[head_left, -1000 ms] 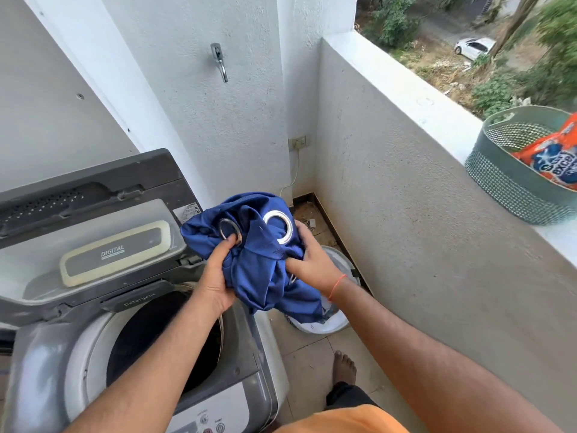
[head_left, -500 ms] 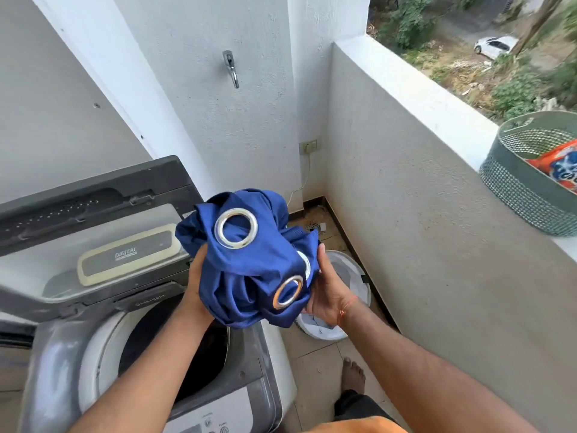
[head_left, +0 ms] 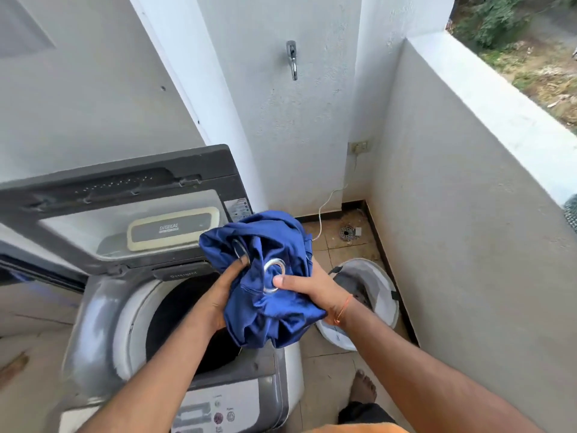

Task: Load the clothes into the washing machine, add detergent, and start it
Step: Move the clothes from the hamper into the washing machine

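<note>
Blue bundled cloth (head_left: 265,276) with metal eyelets hides most fingers of both hands; left hand (head_left: 223,292) and right hand (head_left: 312,289) clutch it over the open washing machine (head_left: 103,307), right of the drum; laundry basket (head_left: 384,295) partly hidden on the tiled floor (head_left: 331,367); white walls.

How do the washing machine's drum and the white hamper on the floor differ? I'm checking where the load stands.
The washing machine's drum looks dark inside, with no clothes visible; the white hamper shows a grey lining. The drum sits under the blue curtain held by both hands; the hamper stands on the floor to its right. Both have round, open mouths.
</note>
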